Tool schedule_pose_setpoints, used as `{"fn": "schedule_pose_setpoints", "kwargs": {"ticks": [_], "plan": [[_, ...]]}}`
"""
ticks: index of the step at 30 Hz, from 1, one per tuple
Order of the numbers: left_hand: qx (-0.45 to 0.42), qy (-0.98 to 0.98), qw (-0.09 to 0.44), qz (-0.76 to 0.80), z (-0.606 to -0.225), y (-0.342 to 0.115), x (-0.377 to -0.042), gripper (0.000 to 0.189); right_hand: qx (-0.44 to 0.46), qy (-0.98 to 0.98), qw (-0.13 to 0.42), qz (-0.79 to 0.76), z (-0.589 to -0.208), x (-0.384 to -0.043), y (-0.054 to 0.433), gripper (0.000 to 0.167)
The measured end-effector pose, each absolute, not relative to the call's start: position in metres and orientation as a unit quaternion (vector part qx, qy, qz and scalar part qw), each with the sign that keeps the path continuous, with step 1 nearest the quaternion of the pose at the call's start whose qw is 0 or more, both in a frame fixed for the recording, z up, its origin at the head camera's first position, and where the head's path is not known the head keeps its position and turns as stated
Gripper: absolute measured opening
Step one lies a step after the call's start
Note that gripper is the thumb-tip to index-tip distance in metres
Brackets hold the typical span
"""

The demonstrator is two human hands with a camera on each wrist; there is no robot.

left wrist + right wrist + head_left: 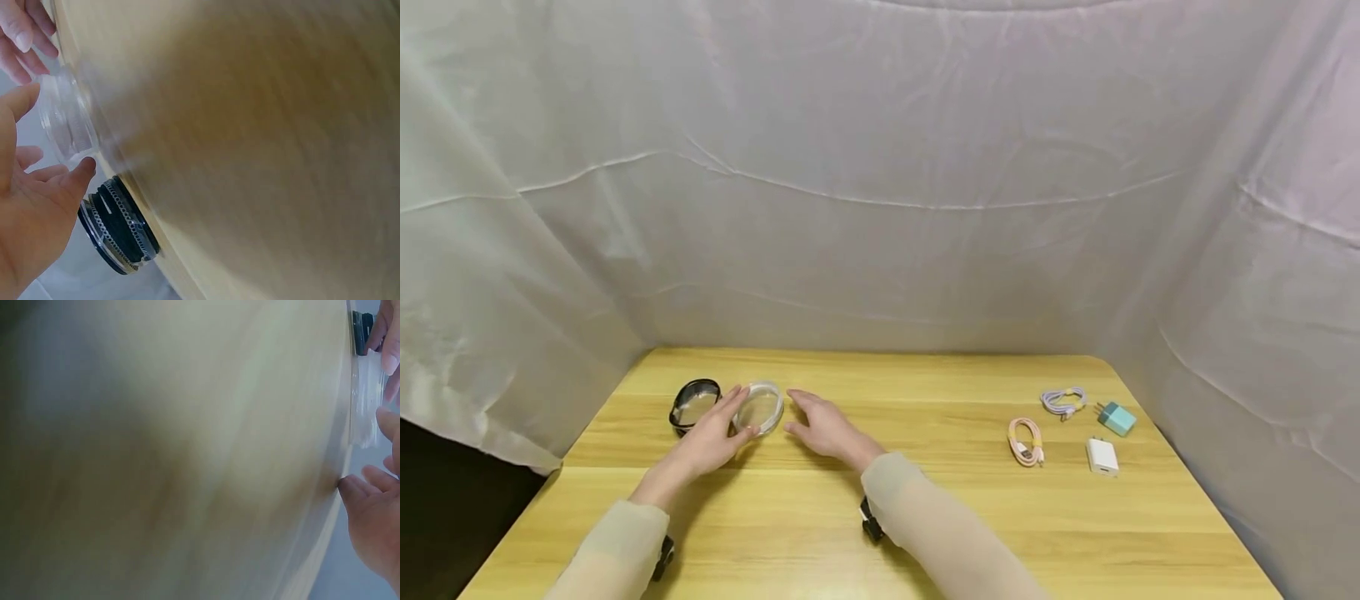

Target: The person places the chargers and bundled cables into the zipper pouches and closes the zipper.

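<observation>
My left hand (pixel 706 442) is at the left side of a clear round case (pixel 775 421) with a white rim. Its fingers and thumb are spread about the case edge; whether they press on it I cannot tell. To the right of the case, my right hand (pixel 826 427) is held with thumb and fingers apart and nothing between them, a small gap from the case. Just left of the left hand is a second round clear case (pixel 122 225) with black and patterned bands around it, partly hidden by the hand in the head view.
On the right of the wooden table (pixel 910 508) lie a coiled pink cable (pixel 1015 433), a coiled lilac cable (pixel 1054 407), a teal plug adapter (pixel 1117 419) and a white plug adapter (pixel 1102 457). Grey cloth (pixel 880 267) hangs around the back and sides.
</observation>
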State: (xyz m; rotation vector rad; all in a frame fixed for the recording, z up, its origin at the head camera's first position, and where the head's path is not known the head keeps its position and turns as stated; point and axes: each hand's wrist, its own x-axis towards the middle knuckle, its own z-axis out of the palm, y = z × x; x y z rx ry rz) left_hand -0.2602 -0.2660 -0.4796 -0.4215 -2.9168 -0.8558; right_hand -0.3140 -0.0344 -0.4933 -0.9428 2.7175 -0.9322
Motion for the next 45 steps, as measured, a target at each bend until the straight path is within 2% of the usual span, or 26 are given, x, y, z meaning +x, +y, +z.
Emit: {"fn": "schedule_pose_setpoints", "kwargs": {"ticks": [22,34,45], "plan": [[-0.147,-0.951,0.047,-0.266,-0.484,-0.264,-0.263,0.067,-0.313,0.908,0.061,-0.272,-0.49,-0.312,-0.045,0.059],[-0.178,-0.946,0.04,-0.268,-0.48,-0.241,-0.272,0.067,-0.3,0.903,0.073,-0.297,-0.485,-0.314,-0.009,0.059],[-0.201,-0.936,0.01,-0.288,-0.479,-0.208,-0.273,0.067,-0.303,0.903,0.082,-0.293,-0.48,-0.311,0.034,0.057]]}}
